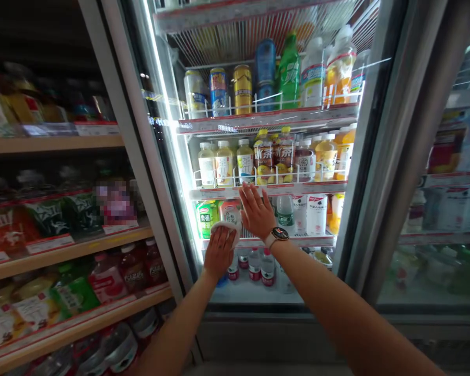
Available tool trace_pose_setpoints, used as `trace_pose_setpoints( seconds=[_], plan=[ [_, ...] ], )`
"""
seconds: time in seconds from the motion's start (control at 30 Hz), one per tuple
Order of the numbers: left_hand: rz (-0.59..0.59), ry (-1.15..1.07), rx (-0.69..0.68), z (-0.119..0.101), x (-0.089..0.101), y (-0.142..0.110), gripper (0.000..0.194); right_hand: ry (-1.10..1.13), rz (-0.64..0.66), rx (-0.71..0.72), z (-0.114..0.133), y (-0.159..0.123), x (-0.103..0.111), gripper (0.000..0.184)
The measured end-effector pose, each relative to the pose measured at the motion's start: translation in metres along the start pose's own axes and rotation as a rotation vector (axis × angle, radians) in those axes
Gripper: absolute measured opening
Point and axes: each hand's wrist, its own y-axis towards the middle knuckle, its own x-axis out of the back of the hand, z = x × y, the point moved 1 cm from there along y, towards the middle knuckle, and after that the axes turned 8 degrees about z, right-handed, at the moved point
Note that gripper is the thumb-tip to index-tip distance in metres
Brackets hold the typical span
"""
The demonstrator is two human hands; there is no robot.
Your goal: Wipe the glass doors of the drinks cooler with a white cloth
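The left hand [219, 253] is cupped over a crumpled white cloth [226, 228], pinning it to the cooler's glass door [258, 295], its long axis hidden; the open right hand [256, 213] lies flat just up-right, empty, with drinks bottles [285, 222] behind the glass.

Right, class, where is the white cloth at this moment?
In the head view, the white cloth is pressed under the left hand against the glass cooler door, just left of the right hand.
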Motion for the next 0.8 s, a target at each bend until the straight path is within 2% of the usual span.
trace_pose_setpoints(
  seconds=[0.1,0.17,0.27,0.4,0.5,0.6,0.8],
  plan=[
    [0.033,0.020,-0.007,-0.003,0.000,-0.012,0.054,-0.014,-0.004,-0.003,0.001,0.001,0.000,0.063],
    [0.039,0.008,-0.006,-0.003,0.005,-0.001,0.055,-0.030,-0.025,0.000,0.001,0.001,0.000,0.062],
    [0.005,-0.026,0.034,0.000,0.021,0.039,0.059,-0.035,-0.035,-0.001,0.001,0.001,-0.001,0.062],
    [-0.111,-0.070,0.113,0.008,0.040,0.098,0.060,-0.038,-0.032,-0.006,0.001,0.001,-0.001,0.062],
    [-0.162,-0.085,0.135,0.009,0.040,0.113,0.060,-0.041,-0.029,-0.007,0.001,0.000,0.000,0.060],
    [-0.169,-0.063,0.102,0.004,0.032,0.097,0.062,-0.028,-0.025,-0.005,0.001,0.000,0.000,0.060],
    [-0.055,0.013,0.003,-0.006,0.015,0.029,0.063,-0.018,-0.049,0.006,0.001,0.000,0.001,0.061]
  ],
)
